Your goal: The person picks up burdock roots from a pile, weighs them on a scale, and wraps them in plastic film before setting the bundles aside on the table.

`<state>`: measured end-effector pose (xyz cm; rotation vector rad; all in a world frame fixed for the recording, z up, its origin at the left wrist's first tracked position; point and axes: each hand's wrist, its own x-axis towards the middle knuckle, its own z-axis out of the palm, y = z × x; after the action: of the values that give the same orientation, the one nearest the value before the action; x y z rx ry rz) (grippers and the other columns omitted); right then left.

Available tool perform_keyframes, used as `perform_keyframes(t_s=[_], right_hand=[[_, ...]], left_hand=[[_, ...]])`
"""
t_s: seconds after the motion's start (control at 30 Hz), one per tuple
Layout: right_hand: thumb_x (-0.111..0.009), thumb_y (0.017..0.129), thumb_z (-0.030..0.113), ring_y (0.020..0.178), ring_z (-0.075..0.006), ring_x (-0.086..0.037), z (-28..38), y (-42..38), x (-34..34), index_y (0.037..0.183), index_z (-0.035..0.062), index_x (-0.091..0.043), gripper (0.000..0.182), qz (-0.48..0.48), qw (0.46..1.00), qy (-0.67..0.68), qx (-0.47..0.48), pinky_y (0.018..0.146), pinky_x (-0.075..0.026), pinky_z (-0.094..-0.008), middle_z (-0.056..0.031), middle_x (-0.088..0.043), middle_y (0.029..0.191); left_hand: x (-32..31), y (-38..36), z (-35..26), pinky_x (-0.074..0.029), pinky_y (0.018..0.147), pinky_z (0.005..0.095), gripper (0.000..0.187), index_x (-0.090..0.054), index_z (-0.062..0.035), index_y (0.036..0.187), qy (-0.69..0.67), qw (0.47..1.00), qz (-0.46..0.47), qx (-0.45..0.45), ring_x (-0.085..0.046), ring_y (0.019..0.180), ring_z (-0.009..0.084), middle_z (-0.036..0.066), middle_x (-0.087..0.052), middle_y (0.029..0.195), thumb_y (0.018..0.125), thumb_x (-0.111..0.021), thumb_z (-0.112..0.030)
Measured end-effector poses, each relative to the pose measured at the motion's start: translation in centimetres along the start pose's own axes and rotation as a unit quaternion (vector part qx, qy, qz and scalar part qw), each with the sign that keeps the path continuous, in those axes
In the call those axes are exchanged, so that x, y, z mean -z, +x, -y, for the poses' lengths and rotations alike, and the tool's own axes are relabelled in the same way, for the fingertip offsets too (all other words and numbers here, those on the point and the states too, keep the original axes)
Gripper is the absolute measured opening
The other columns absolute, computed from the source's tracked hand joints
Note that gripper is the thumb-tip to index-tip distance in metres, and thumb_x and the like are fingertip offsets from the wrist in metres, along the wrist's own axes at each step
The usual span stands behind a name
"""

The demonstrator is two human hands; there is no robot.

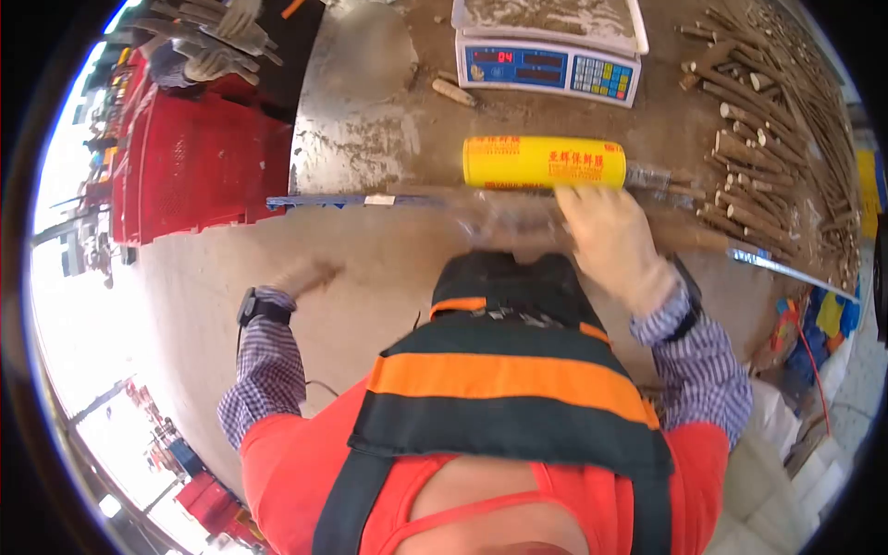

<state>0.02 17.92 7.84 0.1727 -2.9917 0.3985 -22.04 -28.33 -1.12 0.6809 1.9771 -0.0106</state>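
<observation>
Two hands, one yellow roll: left hand (310, 276) free of the bench (666, 120), right hand (603, 231) at the near side of the roll (532, 162).
Left: blurred, well apart from the roll; grip cannot be told. Right: fingertips hard to make out by the roll's lower edge; cannot tell whether they pinch the blurred clear film (499, 220) there. Roll lies crosswise on the bench. Right of it, cut sticks (740, 176), overlapped, not countable. Left, one red crate (203, 166). Beyond the roll, one scale (606, 79), cut off at top. Far left, two pale gloves (211, 67), partly hidden.
</observation>
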Motion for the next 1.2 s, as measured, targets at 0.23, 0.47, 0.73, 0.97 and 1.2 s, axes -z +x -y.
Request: perform_keyframes(t_s=[0.23, 0.47, 0.73, 0.97, 1.2], right_hand=[[-0.063, 0.07, 0.015, 0.075, -0.0266, -0.067, 8.8, 17.4, -7.8, 0.077, 0.0085, -0.066, 0.01, -0.069, 0.997, -0.01, 0.026, 0.058, -0.052, -0.04, -0.0067, -0.068, 0.077], [-0.058, 0.082, 0.02, 0.102, -0.0279, -0.061, -1.0, 12.7, -5.3, 0.114, 0.0003, -0.06, 0.038, -0.081, 0.99, 0.022, -0.112, 0.089, -0.047, -0.0429, -0.0107, -0.065, 0.105], [-0.068, 0.076, 0.024, 0.111, -0.0366, -0.057, -23.6, -18.3, 0.3, 0.115, 0.0055, -0.061, 0.044, -0.096, 0.806, -0.053, -0.581, 0.094, -0.047, -0.0464, -0.0191, -0.059, 0.119], [-0.08, 0.067, 0.036, 0.127, -0.038, -0.046, -39.1, -28.7, 3.8, 0.147, -0.001, -0.026, 0.103, 0.119, 0.76, -0.029, -0.639, 0.106, -0.041, -0.0391, -0.0268, -0.044, 0.14], [-0.077, 0.074, 0.041, 0.129, -0.0356, -0.046, -39.6, -30.4, 2.8, 0.148, 0.0033, -0.028, 0.096, -0.091, 0.808, 0.064, -0.579, 0.108, -0.039, -0.0375, -0.0245, -0.045, 0.141]], left_hand=[[10.9, 2.7, -19.1, -0.052, 0.082, 0.0351, 0.09, -0.033, -0.0038, 0.146, 0.022, 0.841, -0.425, -0.335, -0.066, 0.098, 0.031, 0.019, -0.066, 0.109, 0.073, -0.083, -0.025], [13.5, 15.2, 0.1, -0.052, 0.083, 0.0442, 0.073, -0.048, -0.0098, 0.136, 0.106, 0.903, -0.364, -0.201, -0.065, 0.092, 0.0364, 0.02, -0.067, 0.098, 0.071, -0.078, -0.017], [18.2, 17.7, -0.3, -0.041, 0.101, 0.0472, 0.08, -0.047, -0.0042, 0.138, 0.293, 0.901, -0.308, -0.082, -0.053, 0.116, 0.038, 0.022, -0.056, 0.124, 0.072, -0.079, -0.036], [10.2, 20.7, -51.8, -0.034, 0.112, 0.0388, 0.091, -0.031, -0.0006, 0.147, -0.127, 0.829, -0.081, -0.539, -0.039, 0.136, 0.0262, 0.018, -0.04, 0.148, 0.072, -0.081, -0.003], [-1.4, 28.7, -80.4, -0.046, 0.095, 0.0452, 0.105, -0.034, 0.0002, 0.138, 0.266, 0.844, -0.167, -0.435, -0.046, 0.12, 0.0398, 0.023, -0.048, 0.127, 0.057, -0.087, -0.042]])
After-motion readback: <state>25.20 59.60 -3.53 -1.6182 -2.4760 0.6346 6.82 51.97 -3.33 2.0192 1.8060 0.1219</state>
